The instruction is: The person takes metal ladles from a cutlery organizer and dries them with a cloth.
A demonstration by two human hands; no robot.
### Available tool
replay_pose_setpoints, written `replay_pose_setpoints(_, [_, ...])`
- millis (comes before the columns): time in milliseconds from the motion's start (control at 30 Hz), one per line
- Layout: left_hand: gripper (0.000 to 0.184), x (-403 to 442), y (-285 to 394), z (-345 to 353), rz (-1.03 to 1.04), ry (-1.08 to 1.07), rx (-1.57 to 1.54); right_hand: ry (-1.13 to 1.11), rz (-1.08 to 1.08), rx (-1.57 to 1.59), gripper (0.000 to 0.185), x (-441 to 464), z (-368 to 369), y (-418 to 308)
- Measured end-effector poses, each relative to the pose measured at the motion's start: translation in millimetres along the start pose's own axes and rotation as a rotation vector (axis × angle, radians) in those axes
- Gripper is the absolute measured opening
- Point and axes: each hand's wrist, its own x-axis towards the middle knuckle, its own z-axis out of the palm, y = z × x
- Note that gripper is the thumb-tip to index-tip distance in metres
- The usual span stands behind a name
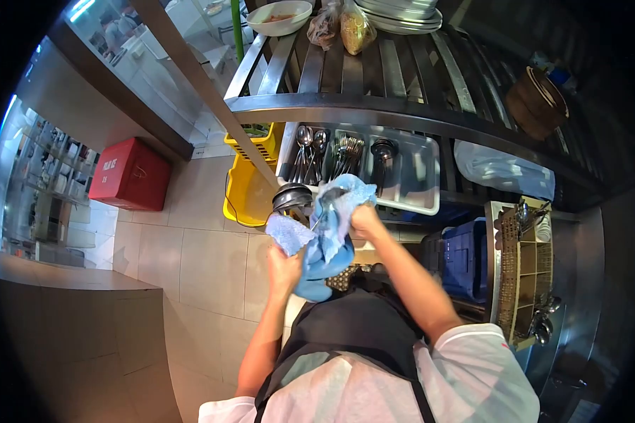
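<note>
Both hands hold a light blue cloth (331,218) in front of the dark apron. My left hand (286,268) grips its left part, close to several dark, rounded ladles or spoons (292,198) that stick out beside the cloth. My right hand (365,221) is closed on the cloth's right side. Whatever the folds wrap is mostly hidden. Just beyond the hands, a grey cutlery tray (416,176) holds spoons (305,137), forks (347,149) and dark ladle-like utensils (383,151) in separate compartments.
A slatted metal shelf (282,103) above the tray carries a white bowl (279,17), plates (402,25) and bags. Yellow baskets (243,190) and a red box (129,176) are at left. At right are a blue crate (463,261) and a woven divided basket (508,282).
</note>
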Motion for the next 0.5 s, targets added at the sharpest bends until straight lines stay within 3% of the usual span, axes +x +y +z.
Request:
replay_pose_setpoints(33, [0.018,2.0,6.8,-11.7,0.081,-0.019,0.152,-0.269,-0.309,-0.732,0.023,6.9,-7.0,-28.1])
replay_pose_setpoints(67, [0.018,3.5,17.0,-22.7,0.072,-0.024,0.152,-0.375,-0.431,-0.857,0.023,4.4,-19.2,-30.1])
replay_pose_setpoints(100, [0.019,7.6,31.7,-32.6,0.161,-0.101,0.441,-0.485,-0.554,-0.98,0.023,0.5,-26.7,-28.7])
replay_pose_setpoints(133, [0.02,10.1,45.0,-37.1,0.254,-0.179,0.729,-0.548,-0.3,-0.862,0.019,-5.1,-7.1,-40.2])
replay_pose_setpoints(167, [0.02,8.8,56.7,-36.5,0.248,-0.188,0.729,-0.611,-0.584,-1.102,0.01,-9.6,-4.5,-41.2])
replay_pose_setpoints(233, [0.021,10.9,75.2,-30.7,0.313,-0.246,0.872,-0.346,0.345,-0.342,0.011,-33.2,17.1,-70.0])
replay_pose_setpoints(267, [0.02,13.5,69.6,-29.1,0.328,-0.257,0.822,-0.321,0.134,-0.137,0.017,-26.4,23.4,-61.1])
replay_pose_setpoints(300, [0.02,17.1,65.2,-27.8,0.335,-0.259,0.818,-0.317,0.128,-0.142,0.017,-24.9,17.1,-63.3])
replay_pose_setpoints(333, [0.021,17.8,60.1,-27.9,0.331,-0.284,0.792,-0.466,-0.364,-0.669,0.016,-25.1,9.5,-64.3])
replay_pose_setpoints(367, [0.021,15.9,58.8,-27.7,0.324,-0.312,0.77,-0.585,-0.866,-1.187,0.031,-26.5,4.3,-64.5])
replay_pose_setpoints(433, [0.021,11.1,59.9,-21.6,0.302,-0.331,0.745,-0.618,-0.492,-1.099,0.045,-24.2,-9.1,-54.2])
replay_pose_setpoints(500, [0.022,14.5,56.4,-12.9,0.295,-0.336,0.717,-0.591,-0.568,-1.152,0.038,-25.5,-4.3,-65.9])
